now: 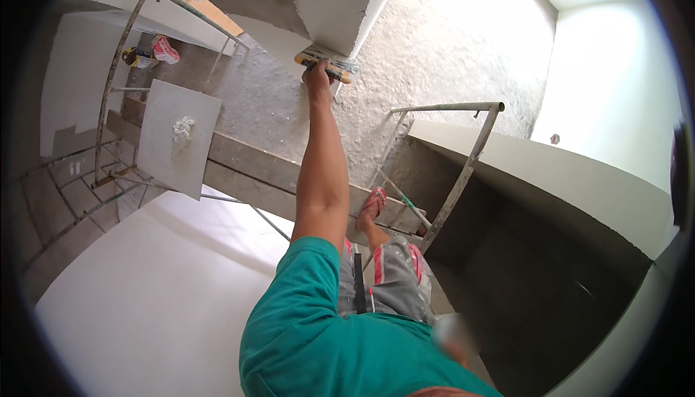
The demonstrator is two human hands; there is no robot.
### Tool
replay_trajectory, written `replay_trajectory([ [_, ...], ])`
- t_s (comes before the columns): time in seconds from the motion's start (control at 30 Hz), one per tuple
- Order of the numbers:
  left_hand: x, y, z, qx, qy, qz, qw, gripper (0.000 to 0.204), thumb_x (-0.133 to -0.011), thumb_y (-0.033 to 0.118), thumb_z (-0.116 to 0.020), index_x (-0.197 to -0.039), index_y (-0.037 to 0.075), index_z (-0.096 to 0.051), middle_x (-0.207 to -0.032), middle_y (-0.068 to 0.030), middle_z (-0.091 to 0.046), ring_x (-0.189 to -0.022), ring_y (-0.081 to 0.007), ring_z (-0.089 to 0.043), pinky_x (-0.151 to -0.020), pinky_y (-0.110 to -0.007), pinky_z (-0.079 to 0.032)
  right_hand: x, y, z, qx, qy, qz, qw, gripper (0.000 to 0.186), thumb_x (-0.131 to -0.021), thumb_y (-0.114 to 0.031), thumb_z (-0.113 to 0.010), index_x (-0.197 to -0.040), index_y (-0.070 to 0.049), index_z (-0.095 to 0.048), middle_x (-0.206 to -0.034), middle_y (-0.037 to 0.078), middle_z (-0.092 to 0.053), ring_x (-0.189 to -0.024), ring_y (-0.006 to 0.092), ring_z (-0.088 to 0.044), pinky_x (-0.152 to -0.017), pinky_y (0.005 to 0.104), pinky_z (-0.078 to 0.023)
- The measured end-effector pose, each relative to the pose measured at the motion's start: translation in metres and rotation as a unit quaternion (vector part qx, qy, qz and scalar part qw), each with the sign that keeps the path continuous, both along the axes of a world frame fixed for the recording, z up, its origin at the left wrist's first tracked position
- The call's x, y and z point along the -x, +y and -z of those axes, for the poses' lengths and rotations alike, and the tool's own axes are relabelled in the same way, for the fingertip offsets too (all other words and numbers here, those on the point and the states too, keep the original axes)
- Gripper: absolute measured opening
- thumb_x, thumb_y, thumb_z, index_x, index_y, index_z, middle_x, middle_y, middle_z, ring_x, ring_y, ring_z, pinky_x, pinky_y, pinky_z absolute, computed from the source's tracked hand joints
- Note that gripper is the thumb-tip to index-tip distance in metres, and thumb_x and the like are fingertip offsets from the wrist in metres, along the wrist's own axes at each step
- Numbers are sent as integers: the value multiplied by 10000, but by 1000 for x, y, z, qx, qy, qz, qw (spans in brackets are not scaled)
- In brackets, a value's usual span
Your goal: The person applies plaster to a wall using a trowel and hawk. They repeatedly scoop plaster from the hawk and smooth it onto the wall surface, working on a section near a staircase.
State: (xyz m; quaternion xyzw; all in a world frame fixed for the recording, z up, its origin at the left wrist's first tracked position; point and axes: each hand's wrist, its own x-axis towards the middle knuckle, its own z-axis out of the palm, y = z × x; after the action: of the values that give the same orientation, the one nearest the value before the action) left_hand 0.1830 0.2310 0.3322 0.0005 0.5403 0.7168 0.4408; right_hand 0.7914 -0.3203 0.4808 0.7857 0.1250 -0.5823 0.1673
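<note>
My left arm stretches far forward, and my left hand (318, 78) is closed on the yellow handle of a plastering trowel (346, 67). The trowel is smeared with white and is held across the lower end of a wall corner (329, 31). I cannot tell whether its blade touches the wall. A pale square board (174, 161) bearing a lump of white putty (183, 130) lies to the left on the scaffold. Beside my right side, a blurred patch may be my right hand (456, 343). Its fingers cannot be made out.
My foot (371, 207), in a red sandal, is on the wooden scaffold planks (253, 169). Metal scaffold frames (474, 143) stand at both ends. Below is a rough, dusty floor (449, 42). A dark recess (521, 266) opens at right. Bags (165, 49) lie at far left.
</note>
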Motion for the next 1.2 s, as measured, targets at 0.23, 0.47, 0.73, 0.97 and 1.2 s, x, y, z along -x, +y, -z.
replay_trajectory([
  [0.23,-9,-7,-118,-18,66,-1,998,155,-744,130,-681,-799,18,-591,-670,-44,-552,-485,-126,-502,-387,-230,-374,-12,-10,17,-40,-15,12,999,398,-842,1,-604,-1221,37,-487,-1075,90,-580,-926,198,-559,-757,327,-475],
  [0.47,-8,-57,-295,-68,134,-13,989,160,-733,124,-684,-807,17,-591,-694,-42,-567,-520,-129,-522,-419,-236,-399,-34,-10,44,-93,48,2,995,364,-831,10,-592,-1179,57,-500,-995,80,-580,-864,183,-548,-694,310,-471],
  [0.73,-9,-115,-230,-192,49,-62,978,410,-770,86,-611,-1142,-70,-535,-1046,-111,-592,-928,-208,-597,-790,-320,-505,5,18,5,-61,88,76,991,306,-844,-7,-598,-1146,-5,-548,-1007,98,-626,-876,220,-615,-732,379,-510],
  [0.97,-1,-63,-21,5,-25,-29,999,376,-777,157,-627,-1109,1,-549,-956,-85,-605,-758,-187,-607,-504,-286,-444,-47,-24,47,-4,49,66,997,374,-859,-21,-606,-1220,-4,-512,-1022,89,-615,-895,206,-594,-749,344,-501],
  [1.2,-1,-10,6,31,-22,-18,999,313,-772,196,-648,-995,-7,-562,-868,-84,-587,-667,-170,-564,-463,-265,-423,-13,-10,26,22,8,-106,994,306,-852,0,-583,-1148,49,-525,-985,101,-608,-874,189,-575,-730,313,-497],
])
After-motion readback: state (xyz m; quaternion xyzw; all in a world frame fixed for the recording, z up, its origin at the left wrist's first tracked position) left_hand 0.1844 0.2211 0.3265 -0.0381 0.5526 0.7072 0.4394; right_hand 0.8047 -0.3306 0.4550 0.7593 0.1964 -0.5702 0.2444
